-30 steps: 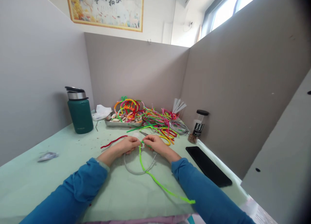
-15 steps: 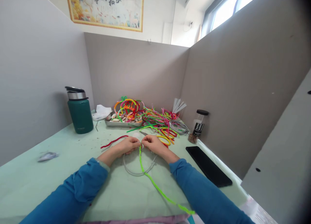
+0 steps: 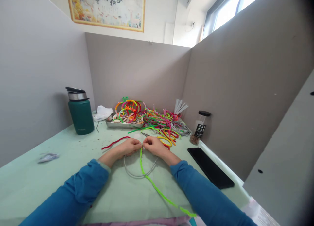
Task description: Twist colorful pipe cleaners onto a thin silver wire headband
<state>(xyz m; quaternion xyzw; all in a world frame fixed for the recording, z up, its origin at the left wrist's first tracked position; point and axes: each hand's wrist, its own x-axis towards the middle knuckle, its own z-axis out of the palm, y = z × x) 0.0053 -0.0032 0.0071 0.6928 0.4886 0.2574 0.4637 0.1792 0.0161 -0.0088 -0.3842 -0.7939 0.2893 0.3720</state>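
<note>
Fingertips of my left hand (image 3: 131,146) and my right hand (image 3: 153,145) meet over the middle of the table, both closed in a pinch. Between them they grip a thin grey wire loop (image 3: 133,176) whose lower curve hangs toward me. A lime-green pipe cleaner (image 3: 154,186) runs down from the pinched spot, crosses the loop and trails to the right toward my right sleeve. Its upper end is hidden by my fingers. Left of my left hand lies a red pipe cleaner (image 3: 115,142). Just beyond my right hand is the pointed tip of a metal tool (image 3: 144,134).
At the back, a metal tray (image 3: 125,125) holds small pieces and bent pipe-cleaner rings, beside a pile of coloured pipe cleaners (image 3: 159,118) and coiled grey wire (image 3: 181,128). A green bottle (image 3: 81,116) stands left; a jar (image 3: 200,128) and black slab (image 3: 210,167) lie right.
My right hand has shifted slightly left against my left fingertips. The green pipe cleaner's free end has dropped a little toward me, and the wire loop has moved slightly left.
</note>
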